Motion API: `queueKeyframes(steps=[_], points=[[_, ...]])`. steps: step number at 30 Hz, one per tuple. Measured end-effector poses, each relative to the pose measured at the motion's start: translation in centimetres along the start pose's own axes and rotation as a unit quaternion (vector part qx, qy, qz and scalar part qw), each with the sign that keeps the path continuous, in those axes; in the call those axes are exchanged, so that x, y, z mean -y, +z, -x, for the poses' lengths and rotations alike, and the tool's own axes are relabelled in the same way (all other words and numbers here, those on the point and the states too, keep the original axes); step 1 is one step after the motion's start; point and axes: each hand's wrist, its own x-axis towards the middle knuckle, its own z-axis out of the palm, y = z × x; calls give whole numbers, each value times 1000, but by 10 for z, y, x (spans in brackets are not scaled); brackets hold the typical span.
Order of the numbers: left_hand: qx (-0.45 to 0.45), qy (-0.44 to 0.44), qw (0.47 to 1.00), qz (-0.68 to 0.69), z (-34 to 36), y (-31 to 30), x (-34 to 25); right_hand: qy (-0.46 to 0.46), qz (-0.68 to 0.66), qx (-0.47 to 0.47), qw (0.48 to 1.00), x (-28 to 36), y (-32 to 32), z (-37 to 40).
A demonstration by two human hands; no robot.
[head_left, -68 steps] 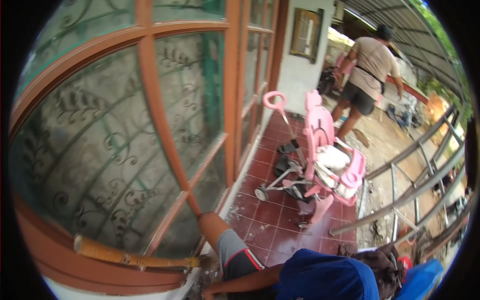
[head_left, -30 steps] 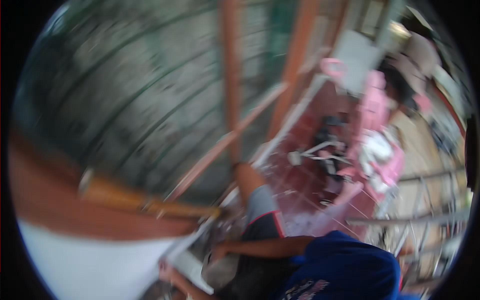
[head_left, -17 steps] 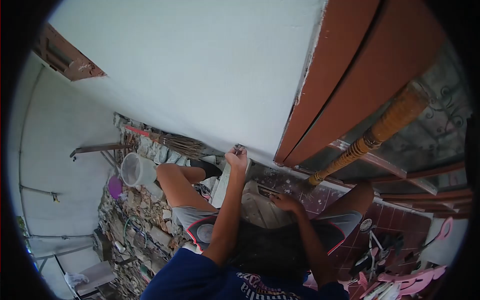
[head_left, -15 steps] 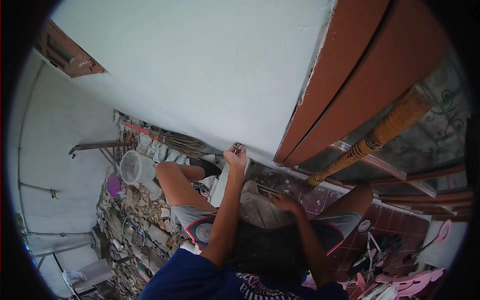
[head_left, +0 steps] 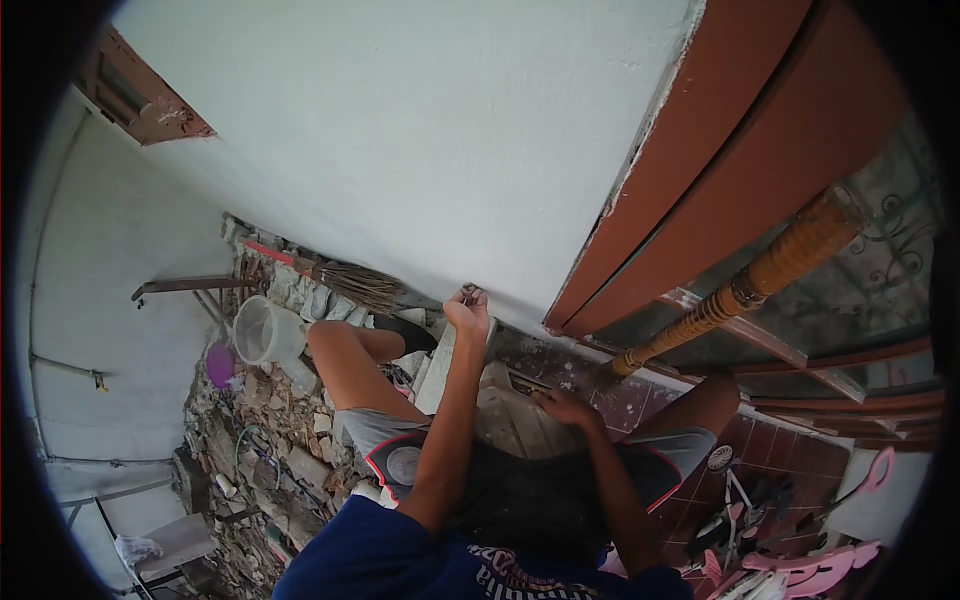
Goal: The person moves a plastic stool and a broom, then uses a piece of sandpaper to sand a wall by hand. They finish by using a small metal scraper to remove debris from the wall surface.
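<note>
My left hand [head_left: 466, 310] is raised close to the foot of the white wall [head_left: 420, 150], its fingers curled around a small greyish piece [head_left: 470, 291] whose kind I cannot make out. Between my knees sits a worn, grey-brown object with slat-like lines [head_left: 515, 425]. Over its right side rests my right hand [head_left: 568, 408], fingers bent and closed near a thin brown stick-like edge [head_left: 524, 384]. What those fingers hold, if anything, is too small to tell.
Rubble [head_left: 290, 450] covers the ground at left, with a stick broom [head_left: 355, 287] and a translucent bucket [head_left: 268, 332]. A long-bound broom [head_left: 740, 290] leans at right by the brown door frame [head_left: 700, 170]. Pink plastic items [head_left: 815, 572] lie at lower right.
The whole view has shifted slightly. My left hand stays by the wall, its wrist turned a little, and my right hand has barely moved.
</note>
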Motion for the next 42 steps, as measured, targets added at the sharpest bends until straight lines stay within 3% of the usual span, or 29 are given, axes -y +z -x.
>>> queueKeyframes(steps=[20,23,25,30,32,38,42], points=[[16,3,1000,-15,-14,-17,7,35,18,17,999,-9,4,-6],[-38,-37,998,-32,-15,-19,9,28,21,3,999,-8,4,-4],[-15,16,999,-39,-12,-12,10,34,14,8,999,-11,3,-6],[7,44,996,-77,-2,0,5,45,19,35,998,-10,7,-8],[12,51,995,-86,-8,-10,11,27,22,-30,999,-7,7,-2],[-65,14,993,-97,-21,-21,19,54,42,13,998,-4,0,-1],[3,71,990,-122,-5,-6,9,48,32,10,998,-11,5,-7]])
